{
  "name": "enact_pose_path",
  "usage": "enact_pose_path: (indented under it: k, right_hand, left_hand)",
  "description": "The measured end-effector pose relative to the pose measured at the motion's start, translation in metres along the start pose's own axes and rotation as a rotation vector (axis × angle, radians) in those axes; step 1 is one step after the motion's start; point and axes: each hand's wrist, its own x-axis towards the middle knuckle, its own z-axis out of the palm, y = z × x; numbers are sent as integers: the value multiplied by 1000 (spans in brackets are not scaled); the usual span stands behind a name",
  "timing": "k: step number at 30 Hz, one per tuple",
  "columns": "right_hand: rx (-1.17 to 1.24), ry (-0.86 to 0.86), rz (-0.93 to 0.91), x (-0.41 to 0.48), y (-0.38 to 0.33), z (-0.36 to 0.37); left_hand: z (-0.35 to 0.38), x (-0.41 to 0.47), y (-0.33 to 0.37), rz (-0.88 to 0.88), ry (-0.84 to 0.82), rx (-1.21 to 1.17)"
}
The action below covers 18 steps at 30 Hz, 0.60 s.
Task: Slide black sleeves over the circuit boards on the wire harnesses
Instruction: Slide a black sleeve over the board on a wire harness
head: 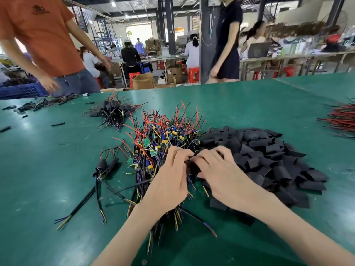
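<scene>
Left hand (171,169) and right hand (219,169) meet fingertip to fingertip, both pinching a black sleeve (193,168) between them; loose sleeves (269,150) lie right of the right hand, unsleeved harnesses (163,135) just beyond the left.

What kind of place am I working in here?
Probably an electronics assembly workshop or factory floor: a heap of wire harnesses with bare circuit boards lies beside a pile of black sleeves on a green worktable, and other workers sit at long benches behind.
</scene>
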Motion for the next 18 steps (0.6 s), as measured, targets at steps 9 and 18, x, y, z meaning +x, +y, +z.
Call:
enact_pose_path:
  k: [9, 18]
  right_hand:
    - [432, -24, 210, 4, -3, 11]
    - [501, 164, 284, 5, 39, 5]
  left_hand:
    - [-20, 0, -14, -25, -120, -75]
    - [-24, 5, -20, -66, 24, 78]
